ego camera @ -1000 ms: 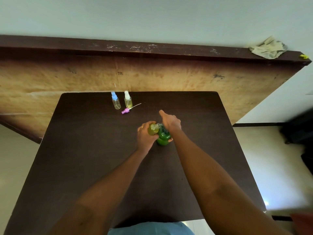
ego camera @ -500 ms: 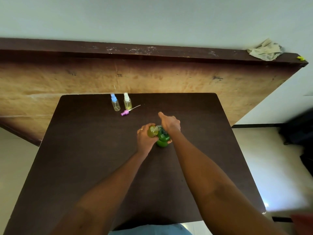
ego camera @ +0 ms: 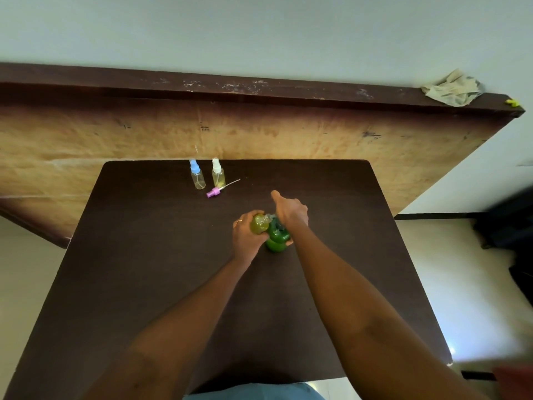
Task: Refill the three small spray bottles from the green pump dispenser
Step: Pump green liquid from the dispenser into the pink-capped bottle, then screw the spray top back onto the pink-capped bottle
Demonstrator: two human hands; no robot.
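Third refill: left hand [ego camera: 245,236] grips the uncapped bottle [ego camera: 258,224] at the green pump dispenser [ego camera: 277,239] spout; right hand [ego camera: 290,210] covers the pump, grip unclear; recapping probably follows.
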